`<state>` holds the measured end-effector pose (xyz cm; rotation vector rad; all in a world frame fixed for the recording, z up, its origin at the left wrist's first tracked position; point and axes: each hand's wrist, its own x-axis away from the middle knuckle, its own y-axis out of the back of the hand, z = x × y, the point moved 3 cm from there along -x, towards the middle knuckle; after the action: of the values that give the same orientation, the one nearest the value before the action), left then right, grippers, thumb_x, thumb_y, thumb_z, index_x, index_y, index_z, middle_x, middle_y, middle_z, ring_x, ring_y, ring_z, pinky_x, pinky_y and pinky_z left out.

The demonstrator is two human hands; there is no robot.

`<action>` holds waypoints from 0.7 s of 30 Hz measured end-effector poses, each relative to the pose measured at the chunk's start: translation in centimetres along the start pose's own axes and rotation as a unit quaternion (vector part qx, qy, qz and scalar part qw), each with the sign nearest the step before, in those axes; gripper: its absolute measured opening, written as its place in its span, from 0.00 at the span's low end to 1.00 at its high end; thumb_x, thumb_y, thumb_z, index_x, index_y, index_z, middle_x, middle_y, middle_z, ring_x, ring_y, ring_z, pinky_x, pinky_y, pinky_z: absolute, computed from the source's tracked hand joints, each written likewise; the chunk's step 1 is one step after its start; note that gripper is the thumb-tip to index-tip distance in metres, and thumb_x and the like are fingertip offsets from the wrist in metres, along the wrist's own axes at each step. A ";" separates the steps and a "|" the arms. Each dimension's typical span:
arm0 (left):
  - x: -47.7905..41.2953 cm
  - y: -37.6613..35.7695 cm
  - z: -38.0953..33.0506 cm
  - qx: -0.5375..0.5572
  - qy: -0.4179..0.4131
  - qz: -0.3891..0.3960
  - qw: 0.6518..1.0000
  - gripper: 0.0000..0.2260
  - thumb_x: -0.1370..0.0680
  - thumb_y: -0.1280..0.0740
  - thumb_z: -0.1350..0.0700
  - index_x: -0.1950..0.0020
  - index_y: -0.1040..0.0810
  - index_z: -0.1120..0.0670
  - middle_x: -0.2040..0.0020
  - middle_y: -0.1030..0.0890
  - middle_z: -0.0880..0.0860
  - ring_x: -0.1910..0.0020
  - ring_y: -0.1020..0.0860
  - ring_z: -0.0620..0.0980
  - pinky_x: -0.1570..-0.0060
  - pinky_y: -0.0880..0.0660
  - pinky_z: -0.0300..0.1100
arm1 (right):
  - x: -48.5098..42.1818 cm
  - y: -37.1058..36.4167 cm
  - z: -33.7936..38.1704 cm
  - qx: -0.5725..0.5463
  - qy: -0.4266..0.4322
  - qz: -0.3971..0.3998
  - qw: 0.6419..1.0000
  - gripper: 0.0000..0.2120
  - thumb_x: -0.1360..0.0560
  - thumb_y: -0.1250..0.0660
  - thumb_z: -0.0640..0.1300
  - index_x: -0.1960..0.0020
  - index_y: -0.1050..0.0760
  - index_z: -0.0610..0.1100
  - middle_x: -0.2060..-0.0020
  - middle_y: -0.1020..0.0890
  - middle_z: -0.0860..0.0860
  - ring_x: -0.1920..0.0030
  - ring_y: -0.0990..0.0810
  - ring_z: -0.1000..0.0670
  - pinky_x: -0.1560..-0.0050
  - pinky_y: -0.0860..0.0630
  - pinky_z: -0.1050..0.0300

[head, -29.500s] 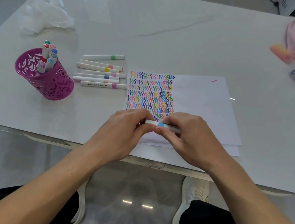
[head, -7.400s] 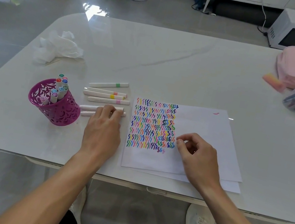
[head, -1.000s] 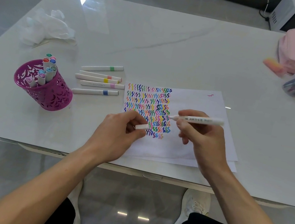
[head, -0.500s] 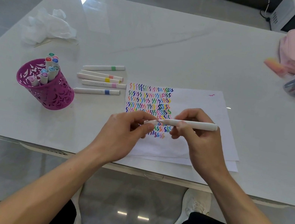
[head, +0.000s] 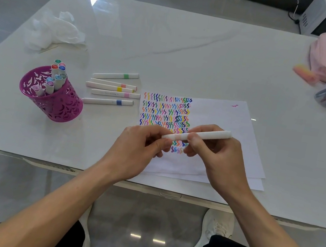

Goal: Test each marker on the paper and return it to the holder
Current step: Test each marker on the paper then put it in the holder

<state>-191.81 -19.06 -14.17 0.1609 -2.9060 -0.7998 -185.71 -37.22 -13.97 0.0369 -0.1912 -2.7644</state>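
White marker [head: 210, 135] is capped again, left hand [head: 138, 147] pinching its cap end, right hand [head: 217, 157] gripping the barrel; test apparently done, holder [head: 60, 105] at left next.

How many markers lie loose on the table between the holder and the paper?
5, in rows between the purple holder and the paper, far to near: green-banded marker, salmon-banded marker, yellow-banded marker, pink-banded marker, blue-banded marker. None looks hidden. The held marker is not counted.

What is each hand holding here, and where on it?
Both hold one white marker: the left hand pinches its cap end, the right hand grips the barrel just beside it.
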 end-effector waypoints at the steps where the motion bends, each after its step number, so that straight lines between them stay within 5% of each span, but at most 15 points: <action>1: 0.0 0.0 -0.1 0.002 -0.002 -0.002 1.000 0.06 0.19 0.33 0.51 0.47 0.17 0.47 0.60 0.16 0.42 0.60 0.18 0.42 0.55 0.20 0.42 | 0.0 0.0 0.1 -0.006 -0.002 -0.001 1.000 0.02 0.21 0.28 0.39 0.50 0.18 0.40 0.64 0.14 0.46 0.63 0.13 0.48 0.59 0.19 0.59; 8: 0.4 0.1 -0.4 -0.035 -0.040 -0.018 0.998 0.07 0.18 0.34 0.51 0.49 0.17 0.50 0.61 0.18 0.44 0.59 0.20 0.44 0.56 0.22 0.46 | 0.1 0.0 0.2 -0.078 -0.028 0.012 0.996 0.04 0.21 0.29 0.36 0.51 0.18 0.36 0.62 0.14 0.40 0.64 0.14 0.39 0.59 0.16 0.48; 21: 0.8 -0.1 -0.2 -0.072 -0.070 -0.041 0.994 0.08 0.18 0.34 0.51 0.51 0.17 0.50 0.62 0.19 0.45 0.60 0.22 0.46 0.58 0.23 0.50 | 0.4 -0.5 -0.7 -0.145 -0.061 0.026 0.987 0.06 0.21 0.31 0.35 0.49 0.21 0.30 0.61 0.14 0.36 0.61 0.13 0.36 0.60 0.16 0.49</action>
<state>-192.56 -19.33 -13.99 0.2183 -2.9729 -1.0718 -186.21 -36.95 -14.72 -0.2105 0.1759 -2.7144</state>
